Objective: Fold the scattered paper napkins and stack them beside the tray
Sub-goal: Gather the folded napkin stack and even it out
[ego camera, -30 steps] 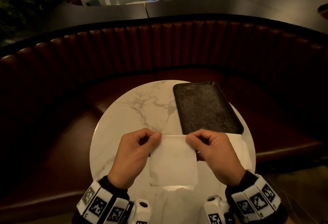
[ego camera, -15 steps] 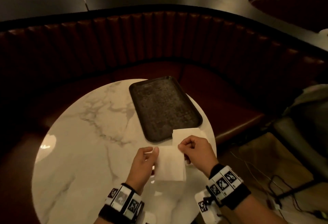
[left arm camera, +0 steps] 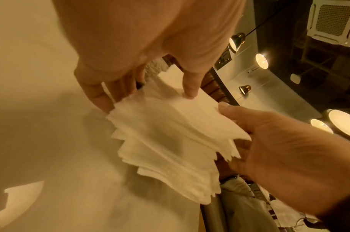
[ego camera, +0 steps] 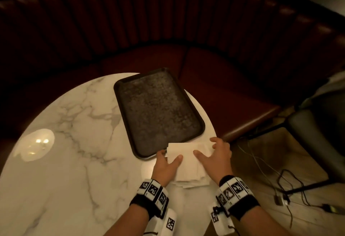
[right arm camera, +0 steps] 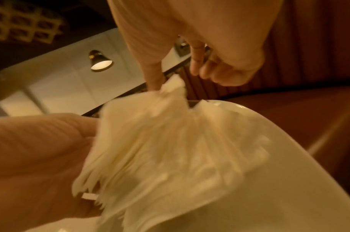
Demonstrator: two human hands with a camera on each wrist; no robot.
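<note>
Table point(ego camera: 78, 161), round and marble-topped, is shown as the largest working surface; no loose napkins are seen on its bare left and near portions, so the folding is judged to be nearly or wholly done. Ample open room is offered there, whereas the right rim curves away just beside the work, and beyond it a drop to the floor and cables is seen. Bench point(ego camera: 224, 86), dark red and ribbed, is wrapped round the far side, well apart from the hands. Tray point(ego camera: 156, 110), dark and rectangular, is set on the far right part of the top; its near short edge is touched or closely met by the stack, which cannot be told apart. Stack point(ego camera: 188, 163), of folded white napkins, is placed just beside the tray's near edge and close to the table's right rim; its layers are seen fanned and uneven in the wrist views, so squaring is judged to remain. Right hand point(ego camera: 214, 156) is laid over the stack's right side, fingers spread and nearly straight, the thumb on top; nothing is gripped. Left hand point(ego camera: 166, 166) is held at the stack's left edge, its thumb pressed on the top napkin and its straight fingers set against the side.
</note>
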